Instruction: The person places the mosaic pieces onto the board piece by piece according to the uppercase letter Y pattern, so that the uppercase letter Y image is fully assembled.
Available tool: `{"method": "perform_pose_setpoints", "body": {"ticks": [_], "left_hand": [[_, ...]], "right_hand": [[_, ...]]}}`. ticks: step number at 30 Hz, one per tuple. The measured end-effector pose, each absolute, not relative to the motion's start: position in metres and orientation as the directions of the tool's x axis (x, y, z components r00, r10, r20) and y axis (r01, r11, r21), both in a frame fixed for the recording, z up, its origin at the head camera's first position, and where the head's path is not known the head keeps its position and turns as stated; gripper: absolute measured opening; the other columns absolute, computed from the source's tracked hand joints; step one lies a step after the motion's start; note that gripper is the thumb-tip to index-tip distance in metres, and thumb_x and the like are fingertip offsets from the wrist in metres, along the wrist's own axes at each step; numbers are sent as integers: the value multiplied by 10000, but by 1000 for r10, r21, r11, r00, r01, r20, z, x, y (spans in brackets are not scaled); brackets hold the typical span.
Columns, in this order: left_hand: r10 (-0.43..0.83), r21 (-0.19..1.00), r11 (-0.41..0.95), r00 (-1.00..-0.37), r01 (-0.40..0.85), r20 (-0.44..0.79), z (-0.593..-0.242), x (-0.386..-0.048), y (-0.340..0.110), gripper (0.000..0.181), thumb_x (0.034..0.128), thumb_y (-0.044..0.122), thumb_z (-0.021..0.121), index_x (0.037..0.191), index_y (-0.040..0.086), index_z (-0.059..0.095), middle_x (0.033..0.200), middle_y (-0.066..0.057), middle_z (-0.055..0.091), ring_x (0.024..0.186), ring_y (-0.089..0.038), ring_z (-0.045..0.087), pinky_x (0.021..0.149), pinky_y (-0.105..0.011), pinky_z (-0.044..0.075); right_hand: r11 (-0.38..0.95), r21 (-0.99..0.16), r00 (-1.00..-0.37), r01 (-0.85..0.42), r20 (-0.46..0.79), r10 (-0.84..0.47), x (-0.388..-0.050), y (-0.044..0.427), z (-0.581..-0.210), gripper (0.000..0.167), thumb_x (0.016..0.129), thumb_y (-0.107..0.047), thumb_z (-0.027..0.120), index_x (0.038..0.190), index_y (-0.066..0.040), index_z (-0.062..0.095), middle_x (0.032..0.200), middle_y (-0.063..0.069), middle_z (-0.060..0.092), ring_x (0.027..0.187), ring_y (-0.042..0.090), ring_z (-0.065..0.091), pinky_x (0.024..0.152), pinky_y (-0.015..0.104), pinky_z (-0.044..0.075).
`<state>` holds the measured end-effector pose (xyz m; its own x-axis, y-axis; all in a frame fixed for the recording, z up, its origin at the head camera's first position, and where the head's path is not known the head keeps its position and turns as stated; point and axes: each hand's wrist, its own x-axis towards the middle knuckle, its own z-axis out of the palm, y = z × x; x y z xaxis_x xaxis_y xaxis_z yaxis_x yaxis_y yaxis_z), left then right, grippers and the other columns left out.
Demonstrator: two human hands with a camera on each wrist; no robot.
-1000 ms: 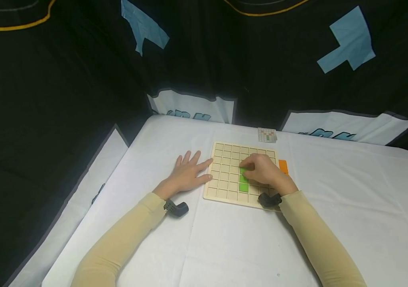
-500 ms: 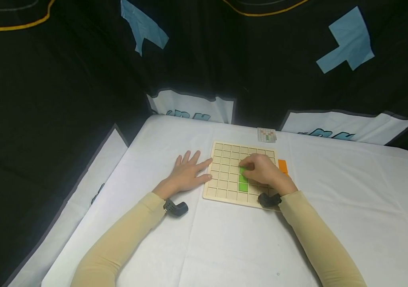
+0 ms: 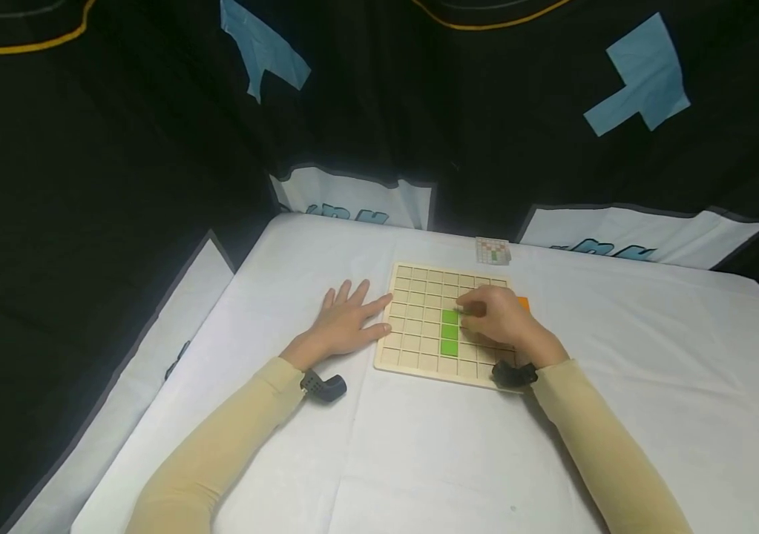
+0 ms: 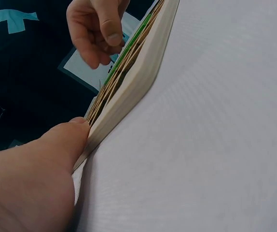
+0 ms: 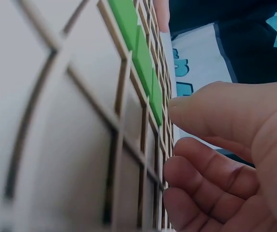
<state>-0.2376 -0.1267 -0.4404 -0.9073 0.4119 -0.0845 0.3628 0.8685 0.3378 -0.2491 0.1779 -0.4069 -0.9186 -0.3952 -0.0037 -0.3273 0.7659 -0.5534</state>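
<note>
A wooden grid board [image 3: 419, 368] lies on the white table. Three green square tiles [image 3: 449, 332] sit in one column of its cells, near the middle. My left hand [image 3: 344, 326] rests flat beside the board with fingers spread; its thumb and index finger touch the left edge. Just to the right of the green tiles, my right hand [image 3: 499, 317] hovers over the board. In the right wrist view, the right hand's thumb [image 5: 201, 111] and loosely bent fingers [image 5: 201, 179] are apart, with nothing visible between them. An orange tile [image 3: 524, 302] shows partly behind the right hand.
A small card [image 3: 493, 251] printed with a coloured grid lies beyond the board, near the table's back edge. Black curtains [image 3: 366, 126] with blue tape [image 3: 649, 70] stand behind and to the left. Each wrist wears a dark camera [image 3: 326, 388].
My right hand has lifted off the green tiles and shifted slightly right, uncovering all three. The left hand stays at the board's edge. The head view has turned slightly.
</note>
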Motion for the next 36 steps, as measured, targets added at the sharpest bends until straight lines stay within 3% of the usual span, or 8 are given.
{"method": "perform_pose_setpoints", "body": {"ticks": [16,23,36], "left_hand": [[414,344,864,-907,368,-71,-443,-239,-128,664,1019,582,443,1610,309,317,1712,-206,122,1568,-513,24,1246,-693,14],[419,345,862,-905,372,-70,-443,-239,-128,664,1021,581,442,1612,310,310,1712,-207,118,1567,-515,18,1243,-699,11],[422,346,860,-904,376,-67,-441,-239,-128,674,1013,587,448,1612,309,311,1711,-208,123,1567,-515,20,1244,-696,11]], "right_hand": [[800,-528,-942,-284,-2,-336,-230,221,-403,396,867,-44,699,1255,32,691,1236,236,685,1001,301,667,907,487,569],[800,-504,-935,-326,47,-351,-219,235,-401,353,844,-27,726,1191,40,722,1067,187,722,868,237,603,784,365,521],[804,-481,-928,-351,63,-367,-195,258,-402,358,813,-33,783,1160,42,735,988,144,719,804,180,580,675,258,504]]}}
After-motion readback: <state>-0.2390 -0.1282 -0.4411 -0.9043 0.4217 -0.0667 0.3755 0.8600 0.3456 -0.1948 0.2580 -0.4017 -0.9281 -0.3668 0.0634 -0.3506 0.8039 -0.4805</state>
